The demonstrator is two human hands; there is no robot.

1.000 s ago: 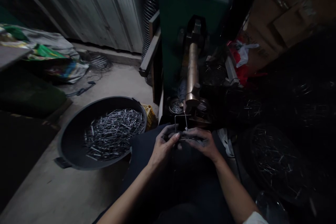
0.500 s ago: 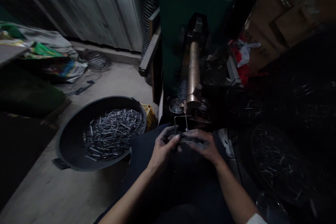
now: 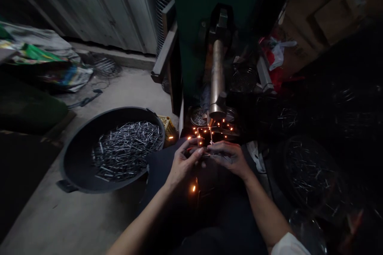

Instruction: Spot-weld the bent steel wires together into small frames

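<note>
A thin bent wire frame [image 3: 204,128] stands up from between my hands, its top at the tip of a spot welder's copper-coloured arm [image 3: 217,83]. Orange sparks scatter around that contact. My left hand [image 3: 184,163] is closed, thumb and fingers pinching the frame's left side. On the other side my right hand [image 3: 231,157] is closed too, gripping the frame near its right leg. Several short wire pieces seem to lie within the right fingers, but they are partly hidden.
To the left, a black tub [image 3: 70,159] holds a heap of wire pieces [image 3: 128,149]. A yellow basket [image 3: 168,126] is behind it. A small dish [image 3: 198,116] of metal bits lies under the welder arm. More wire pieces [image 3: 311,171] fill a dark container at right.
Sparks now fly where the wire frame meets the welder; there were none before. My hands keep their grip, and the whole view has shifted slightly.
</note>
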